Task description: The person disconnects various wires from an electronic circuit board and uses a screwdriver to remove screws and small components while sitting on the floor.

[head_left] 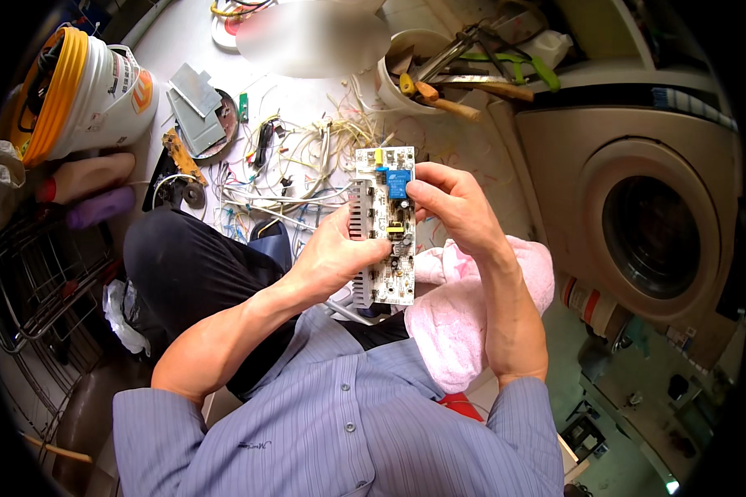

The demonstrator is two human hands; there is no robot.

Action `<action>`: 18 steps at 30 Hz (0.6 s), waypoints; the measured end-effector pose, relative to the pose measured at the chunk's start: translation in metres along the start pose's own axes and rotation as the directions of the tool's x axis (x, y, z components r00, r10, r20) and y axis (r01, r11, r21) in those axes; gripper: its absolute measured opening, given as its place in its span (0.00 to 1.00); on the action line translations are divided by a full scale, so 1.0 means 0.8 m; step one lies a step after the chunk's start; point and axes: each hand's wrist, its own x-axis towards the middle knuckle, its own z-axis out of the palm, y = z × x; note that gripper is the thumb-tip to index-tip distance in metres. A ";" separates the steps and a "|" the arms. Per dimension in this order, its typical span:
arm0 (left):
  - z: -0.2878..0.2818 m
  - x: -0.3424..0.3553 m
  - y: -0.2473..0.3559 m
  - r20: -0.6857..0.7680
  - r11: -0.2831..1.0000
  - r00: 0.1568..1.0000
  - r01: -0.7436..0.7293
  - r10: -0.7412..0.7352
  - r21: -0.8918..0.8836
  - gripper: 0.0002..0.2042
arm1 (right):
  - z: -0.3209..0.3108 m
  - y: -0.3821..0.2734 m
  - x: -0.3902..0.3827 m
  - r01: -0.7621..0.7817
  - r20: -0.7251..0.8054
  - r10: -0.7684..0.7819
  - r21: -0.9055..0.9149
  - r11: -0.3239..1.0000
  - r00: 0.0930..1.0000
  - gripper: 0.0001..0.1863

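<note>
A long white circuit board [402, 277] is held upright in front of me between both hands. Along its left edge runs a finned grey metal heat sink [362, 286]. A blue block-shaped relay [398, 184] sits near the board's top, with small yellow parts and capacitors below. My left hand [337, 253] is closed around the heat sink side, its thumb lying across the board's face. At the upper right edge my right hand [454, 203] pinches the board, thumb beside the relay. The fingers behind the board are partly hidden.
Loose wires [307, 157] lie spread over the floor. A pink towel [452, 331] rests on my right leg. A white bucket of tools [389, 87] stands ahead, a yellow-rimmed bucket [99, 99] at left. A front-loading washing machine [630, 207] is at right; metal plates [195, 116] lie far left.
</note>
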 end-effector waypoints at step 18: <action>-0.007 0.012 -0.019 0.061 0.958 0.992 0.126 -0.113 -0.260 0.21 | -0.005 0.011 0.003 -0.096 -0.037 0.098 0.037 0.995 0.995 0.16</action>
